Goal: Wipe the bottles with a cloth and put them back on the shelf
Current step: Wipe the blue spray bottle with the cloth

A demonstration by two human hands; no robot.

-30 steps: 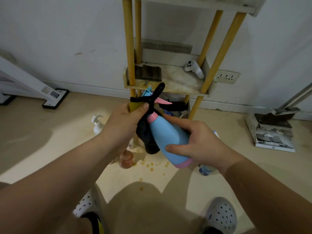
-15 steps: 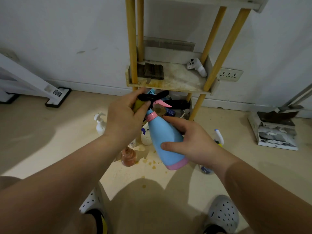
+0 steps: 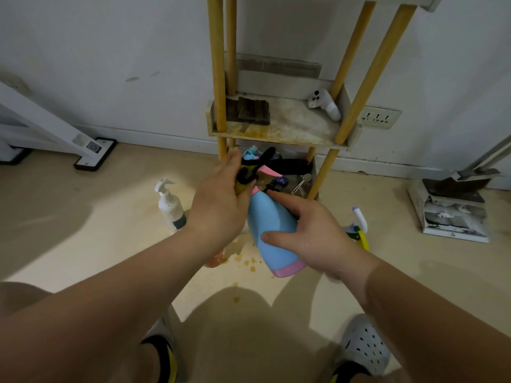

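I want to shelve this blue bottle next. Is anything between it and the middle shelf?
Nothing visible blocks the blue bottle. On the shelf, a dark pad lies left and a white controller right, with bare board between them.

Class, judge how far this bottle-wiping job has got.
Done: no bottle shows on the middle shelf. In hand: the right hand holds the blue spray bottle; the left hand grips the dark cloth at its neck. Left: the white pump bottle and a second spray bottle are on the floor.
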